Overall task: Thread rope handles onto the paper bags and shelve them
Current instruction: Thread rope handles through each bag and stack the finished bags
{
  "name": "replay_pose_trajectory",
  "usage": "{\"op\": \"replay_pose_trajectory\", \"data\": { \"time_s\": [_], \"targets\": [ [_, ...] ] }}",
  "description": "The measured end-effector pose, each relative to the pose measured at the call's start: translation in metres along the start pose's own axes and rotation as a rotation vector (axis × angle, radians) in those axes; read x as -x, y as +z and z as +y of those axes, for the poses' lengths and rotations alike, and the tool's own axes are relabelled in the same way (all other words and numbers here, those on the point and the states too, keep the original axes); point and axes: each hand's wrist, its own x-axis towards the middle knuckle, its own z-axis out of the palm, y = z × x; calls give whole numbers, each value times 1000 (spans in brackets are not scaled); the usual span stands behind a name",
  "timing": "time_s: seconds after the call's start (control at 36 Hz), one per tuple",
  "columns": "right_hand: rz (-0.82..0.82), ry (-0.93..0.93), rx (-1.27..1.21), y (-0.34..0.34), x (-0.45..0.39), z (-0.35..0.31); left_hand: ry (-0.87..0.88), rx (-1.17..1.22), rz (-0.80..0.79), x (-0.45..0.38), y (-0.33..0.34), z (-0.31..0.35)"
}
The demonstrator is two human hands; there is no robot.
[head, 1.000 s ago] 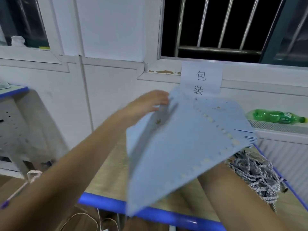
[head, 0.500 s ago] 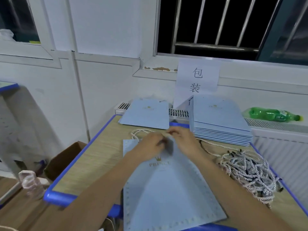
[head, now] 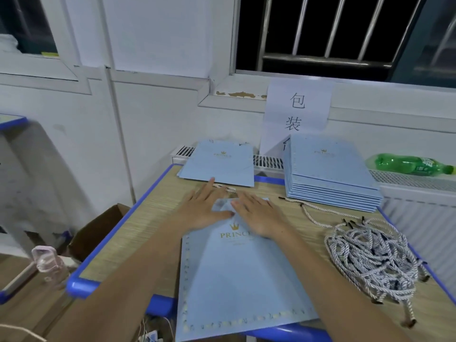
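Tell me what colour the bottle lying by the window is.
Green: the bottle lies on its side, clearest in the head view.

both hands (head: pixel 232 213) have flattened open on the paper bag (head: pixel 239 275).

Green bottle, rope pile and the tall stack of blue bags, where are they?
green bottle (head: pixel 407 165), head view, its middle.
rope pile (head: pixel 372 257), head view, tangle's centre.
stack of blue bags (head: pixel 328 166), head view, top bag's face.
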Motion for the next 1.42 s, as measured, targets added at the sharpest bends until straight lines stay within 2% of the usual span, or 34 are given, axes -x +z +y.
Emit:
{"op": "replay_pose_trajectory", "data": {
  "time_s": [0.06,0.11,0.14,0.19,0.22,0.25,0.31,0.39,0.44,0.5,0.56,0.69,0.86,0.94,1.03,1.11,1.17,1.28,1.42],
  "targets": [
    [65,-34,-287,-9,9,1,64,109,187,4,1,-6],
    [151,-72,-466,-14,19,8,52,70,367,12,-1,-10],
    [198,-66,-435,-15,23,13,-1,29,434,16,-3,-10],
    [269,48,-197,-16,28,28,-135,-86,514,27,-8,-11],
    [288,122,-63,-15,30,37,-195,-160,510,35,-12,-12],
    [288,178,36,-15,33,43,-255,-241,438,43,-16,-13],
    [262,219,46,-14,41,49,-321,-369,206,55,-21,-17],
    [212,224,-153,-12,47,48,-315,-178,-52,67,-23,-11],
    [160,219,-229,-13,46,46,-318,-32,-117,71,-25,-9],
    [132,215,-423,-21,48,41,-292,250,-138,72,-33,-13],
    [99,168,-636,-35,54,36,-283,488,-117,75,-47,-12],
    [124,126,-896,-72,53,26,-180,659,-27,70,-74,0],
    [74,30,-1243,-100,54,17,-205,933,251,42,-102,-1],
    [-87,28,-1332,-100,57,14,-285,1022,388,31,-112,-3],
    [-209,-2,-1439,-92,62,10,-305,1038,336,19,-119,-10],
    [-123,-4,-1472,-80,56,2,-325,1120,219,6,-121,-13],
    [-15,23,-1520,-80,44,-2,-330,1111,246,-3,-125,-13],
    [214,66,-1542,-103,4,-6,-223,1325,211,-26,-140,-10],
    [333,-19,-1484,-137,-50,-8,-65,1359,315,-54,-161,-14]
  ]
}}
